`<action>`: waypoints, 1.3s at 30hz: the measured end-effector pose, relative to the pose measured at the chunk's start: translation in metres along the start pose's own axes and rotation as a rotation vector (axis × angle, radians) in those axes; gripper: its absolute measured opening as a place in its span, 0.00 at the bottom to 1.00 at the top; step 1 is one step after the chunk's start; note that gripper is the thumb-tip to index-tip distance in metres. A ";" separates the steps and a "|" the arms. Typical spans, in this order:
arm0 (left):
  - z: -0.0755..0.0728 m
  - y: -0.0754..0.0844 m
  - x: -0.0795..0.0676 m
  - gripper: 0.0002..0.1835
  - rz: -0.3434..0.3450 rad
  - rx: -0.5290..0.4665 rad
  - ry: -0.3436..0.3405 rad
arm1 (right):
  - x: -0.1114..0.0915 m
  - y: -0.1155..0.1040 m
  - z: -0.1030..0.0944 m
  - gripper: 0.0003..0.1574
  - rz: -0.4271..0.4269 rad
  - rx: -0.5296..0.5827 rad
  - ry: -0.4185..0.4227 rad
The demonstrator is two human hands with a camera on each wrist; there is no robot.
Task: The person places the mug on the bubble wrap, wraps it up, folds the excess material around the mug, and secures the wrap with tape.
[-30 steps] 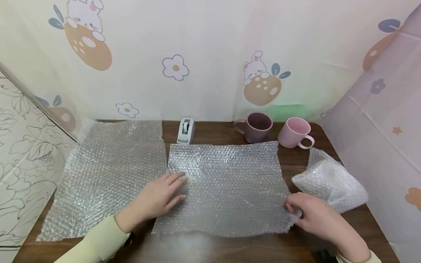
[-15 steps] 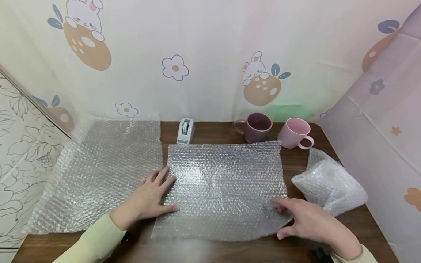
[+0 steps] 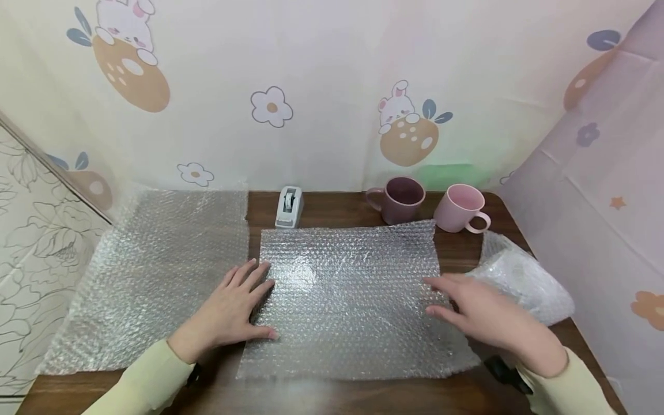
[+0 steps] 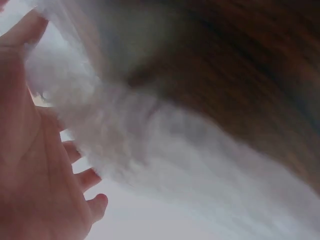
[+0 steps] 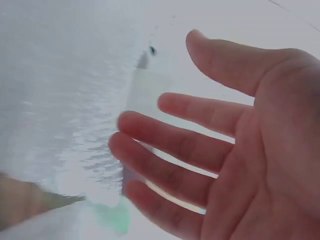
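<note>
Your left hand [image 3: 228,311] is lying at the left edge of the front bubble-wrap sheet [image 3: 353,311], with its fingers splayed and gripping nothing. Your right hand [image 3: 482,311] is hovering over that sheet's right side, fingers extended and thumb standing apart, also holding nothing; whether its fingertips are touching the plastic, you cannot tell. The front sheet is lying flat on the dark wooden table [image 3: 321,397], directly between your hands. A second bubble-wrap sheet [image 3: 166,253] is spreading out to your left, its far edge meeting the curtain [image 3: 327,52].

Just beyond the front sheet's far edge, a white tape dispenser [image 3: 289,207] is standing with its roll showing; any lettering on it is too small for you to read. Farther right, a plum mug [image 3: 399,210] is standing upright, its handle pointing left, and a pink mug [image 3: 452,216] is standing near it, its handle pointing right; you are seeing plain colour on both visible sides. A bubble-wrapped bundle [image 3: 534,285] is sitting at the table's right, partly behind your right hand. The curtain is displaying printed rabbits, orange fruit shapes and flowers.
</note>
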State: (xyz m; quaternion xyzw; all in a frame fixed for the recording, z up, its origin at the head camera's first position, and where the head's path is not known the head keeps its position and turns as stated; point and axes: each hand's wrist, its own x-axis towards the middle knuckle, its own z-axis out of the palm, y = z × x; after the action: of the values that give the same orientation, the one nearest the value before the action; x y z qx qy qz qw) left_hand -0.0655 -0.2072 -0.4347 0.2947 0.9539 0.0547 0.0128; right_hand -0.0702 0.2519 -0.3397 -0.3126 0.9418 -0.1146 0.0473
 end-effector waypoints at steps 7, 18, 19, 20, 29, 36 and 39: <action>-0.005 0.002 0.005 0.56 0.008 0.001 0.007 | 0.056 0.001 -0.027 0.28 0.029 -0.050 0.201; -0.005 0.010 0.009 0.61 0.050 -0.081 -0.143 | 0.127 0.015 0.001 0.49 0.407 0.264 0.450; -0.005 0.010 0.009 0.62 0.045 -0.083 -0.152 | 0.131 0.019 0.004 0.52 0.421 0.284 0.464; -0.004 0.011 0.009 0.62 0.042 -0.083 -0.161 | 0.135 0.022 0.006 0.55 0.442 0.303 0.473; 0.001 0.014 0.013 0.64 0.015 -0.107 -0.194 | 0.155 0.056 0.024 0.68 0.519 0.465 0.497; -0.002 0.019 0.020 0.63 -0.016 -0.108 -0.235 | 0.164 0.072 0.034 0.66 0.538 0.502 0.571; -0.002 0.020 0.021 0.64 -0.028 -0.103 -0.249 | 0.167 0.073 0.034 0.67 0.545 0.519 0.573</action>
State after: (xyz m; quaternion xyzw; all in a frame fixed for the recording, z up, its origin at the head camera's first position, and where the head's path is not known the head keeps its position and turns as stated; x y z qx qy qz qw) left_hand -0.0717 -0.1788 -0.4305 0.2849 0.9449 0.0664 0.1468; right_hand -0.2404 0.2025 -0.3935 0.0121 0.9048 -0.4112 -0.1096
